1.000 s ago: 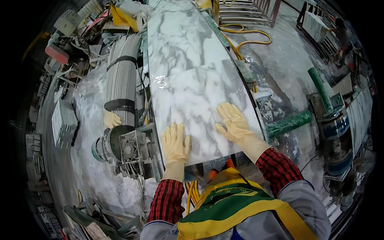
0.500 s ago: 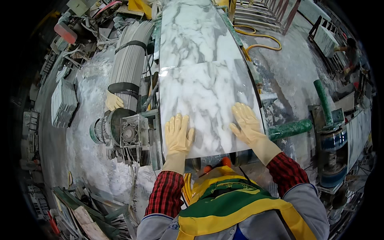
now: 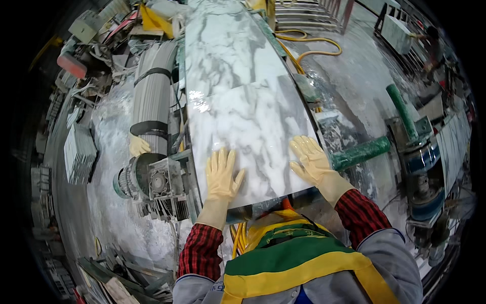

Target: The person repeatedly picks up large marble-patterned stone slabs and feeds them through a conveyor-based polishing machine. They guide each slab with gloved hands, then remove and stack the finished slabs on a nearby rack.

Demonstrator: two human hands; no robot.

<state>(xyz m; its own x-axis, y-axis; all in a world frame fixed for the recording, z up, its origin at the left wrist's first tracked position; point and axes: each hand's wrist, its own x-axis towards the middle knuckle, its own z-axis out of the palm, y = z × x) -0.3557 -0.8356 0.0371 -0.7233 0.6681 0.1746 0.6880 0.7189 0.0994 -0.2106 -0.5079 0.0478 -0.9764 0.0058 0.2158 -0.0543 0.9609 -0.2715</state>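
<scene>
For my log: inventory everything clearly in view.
marble slabs: two, white with grey veins, centre
strapped bundle: one, grey, left of slabs
motor: one, grey and green, left
loose glove: one, cream, by bundle's near end
stacked panels: one stack, whitish, far left
bars: two, green, right
hoses: count unclear, yellow, upper right and lower centre
co-worker: one, colours unclear, upper right
apron: one, green and yellow, on wearer
left hand: one, cream-gloved, on near slab
right hand: one, cream-gloved, on near slab
</scene>
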